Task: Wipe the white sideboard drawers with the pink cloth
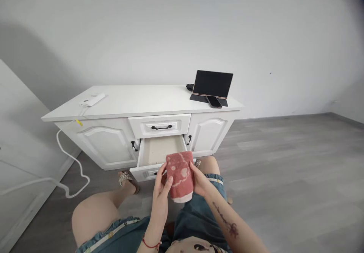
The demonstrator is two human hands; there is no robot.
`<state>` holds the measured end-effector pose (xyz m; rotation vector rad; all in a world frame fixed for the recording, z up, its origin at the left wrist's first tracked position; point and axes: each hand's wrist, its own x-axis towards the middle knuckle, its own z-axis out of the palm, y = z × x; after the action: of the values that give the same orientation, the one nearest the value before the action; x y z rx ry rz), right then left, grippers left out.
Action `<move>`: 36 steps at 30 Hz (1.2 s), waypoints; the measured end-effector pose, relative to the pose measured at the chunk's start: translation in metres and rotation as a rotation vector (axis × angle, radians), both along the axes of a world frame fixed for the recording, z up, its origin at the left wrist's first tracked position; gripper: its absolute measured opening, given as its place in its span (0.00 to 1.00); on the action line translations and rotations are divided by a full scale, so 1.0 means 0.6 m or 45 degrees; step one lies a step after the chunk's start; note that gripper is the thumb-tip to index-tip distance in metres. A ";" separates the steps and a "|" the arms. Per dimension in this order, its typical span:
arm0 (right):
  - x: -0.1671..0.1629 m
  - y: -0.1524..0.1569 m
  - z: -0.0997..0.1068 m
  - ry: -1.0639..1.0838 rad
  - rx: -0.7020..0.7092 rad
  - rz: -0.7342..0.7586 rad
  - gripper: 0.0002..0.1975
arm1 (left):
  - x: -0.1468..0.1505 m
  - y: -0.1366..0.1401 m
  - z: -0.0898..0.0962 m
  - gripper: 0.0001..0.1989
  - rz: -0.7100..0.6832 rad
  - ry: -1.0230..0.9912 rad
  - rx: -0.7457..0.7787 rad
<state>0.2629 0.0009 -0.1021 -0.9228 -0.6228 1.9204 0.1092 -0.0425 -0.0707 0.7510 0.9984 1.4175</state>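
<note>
The left hand (pixel 161 184) and right hand (pixel 200 180) are gripping a folded red cloth (pixel 180 174) from opposite sides, probably keeping its folds together; the fingers underneath are hiding, so their support is hard to tell. The cloth is hanging near the open lower drawer (pixel 159 148). On the worktop (pixel 139 98), a dark cover (pixel 196 98) is apparently propping a tablet (pixel 212 83) at a viewing tilt.
</note>
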 end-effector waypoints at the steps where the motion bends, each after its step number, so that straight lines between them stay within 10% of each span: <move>1: -0.010 -0.008 0.002 0.062 -0.074 -0.033 0.27 | 0.001 -0.005 0.004 0.26 -0.011 -0.048 -0.041; 8: -0.044 -0.052 0.008 0.279 -0.282 -0.164 0.28 | 0.005 -0.024 0.002 0.36 -0.021 -0.302 -0.230; 16: -0.064 -0.071 -0.012 0.421 -0.210 -0.151 0.32 | 0.009 -0.034 -0.016 0.22 0.028 -0.308 -0.250; 27: -0.066 -0.068 -0.086 0.562 -0.325 -0.160 0.22 | 0.006 0.001 -0.145 0.13 0.017 0.995 0.095; 31: -0.049 -0.065 -0.133 0.314 -0.451 -0.317 0.23 | 0.001 0.007 -0.179 0.12 -0.030 0.934 -0.032; 36: -0.001 -0.048 -0.169 -0.506 -0.253 -0.648 0.27 | -0.036 0.026 -0.221 0.10 0.104 0.277 -0.538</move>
<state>0.2625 -0.0281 -0.2035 -1.4542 -0.3711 1.3662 0.0874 -0.0267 -0.2034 0.5606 1.4561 1.1514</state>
